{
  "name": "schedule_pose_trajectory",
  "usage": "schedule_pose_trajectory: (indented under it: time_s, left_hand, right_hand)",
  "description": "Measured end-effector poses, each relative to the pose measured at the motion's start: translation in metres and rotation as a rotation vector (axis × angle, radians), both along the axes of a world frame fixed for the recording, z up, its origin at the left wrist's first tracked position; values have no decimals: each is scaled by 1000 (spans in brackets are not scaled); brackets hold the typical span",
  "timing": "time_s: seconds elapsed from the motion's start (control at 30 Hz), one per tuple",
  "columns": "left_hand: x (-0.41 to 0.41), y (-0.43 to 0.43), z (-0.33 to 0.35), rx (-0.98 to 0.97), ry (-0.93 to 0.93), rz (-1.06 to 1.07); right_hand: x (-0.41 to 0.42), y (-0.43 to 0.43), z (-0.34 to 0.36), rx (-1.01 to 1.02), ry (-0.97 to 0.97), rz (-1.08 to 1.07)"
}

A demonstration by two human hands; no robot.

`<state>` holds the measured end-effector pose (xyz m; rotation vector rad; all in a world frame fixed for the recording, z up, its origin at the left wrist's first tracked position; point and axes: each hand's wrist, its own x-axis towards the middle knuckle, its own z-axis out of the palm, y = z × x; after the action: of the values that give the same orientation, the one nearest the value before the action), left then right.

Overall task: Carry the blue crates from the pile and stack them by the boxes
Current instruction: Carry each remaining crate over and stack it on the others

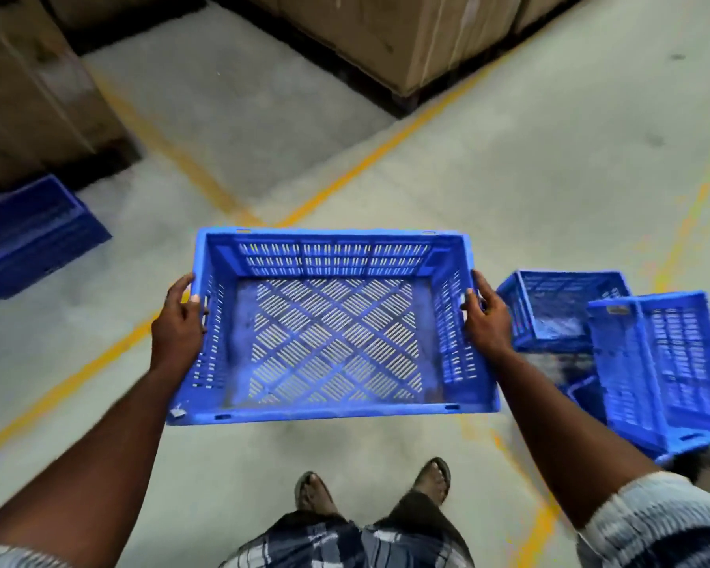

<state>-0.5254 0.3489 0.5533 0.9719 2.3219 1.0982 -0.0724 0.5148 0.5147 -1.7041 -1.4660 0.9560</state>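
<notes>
Crate gripped by short edges (both hands), floor open.

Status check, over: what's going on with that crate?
Both hands, left and right, grip crate, empty, carried level. Stack by boxes ahead-left. Floor between bare.

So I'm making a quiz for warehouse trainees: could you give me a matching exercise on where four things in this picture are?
Things:
1. held crate
2. crate pile
3. lone crate
4. cardboard boxes

Places:
A. on the floor at the person's right
B. at the top, beyond the yellow floor lines
C. on the floor at far left, by another box
D. off the floor, between left hand and right hand

Pairs: 1-D, 2-A, 3-C, 4-B
</notes>
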Motion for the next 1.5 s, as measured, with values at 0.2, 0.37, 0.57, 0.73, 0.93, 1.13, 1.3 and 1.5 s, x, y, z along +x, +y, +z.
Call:
schedule_pose_trajectory:
  time_s: [0.2,0.37,0.57,0.73,0.93,1.13,1.3,1.5]
  left_hand:
    - [-85,-53,1,5,41,148]
    - [-141,-78,-4,-8,33,258]
    - [-199,-80,-5,-14,22,366]
    - [-246,-64,2,-27,45,442]
    - [-298,-51,4,-23,68,540]
    - [-359,-71,-4,-27,29,619]
    - [-432,-100,-17,-38,7,671]
    - [-533,-131,-12,-34,7,698]
  right_hand:
    - [-123,14,30,7,6,103]
    - [-206,37,36,5,-49,237]
    - [-298,72,39,1,-90,387]
    - [-364,111,35,16,-118,451]
    - [-449,149,36,28,-124,535]
    - [-539,153,26,23,-153,620]
    - [-630,133,17,27,-167,652]
    - [-738,103,25,55,-186,651]
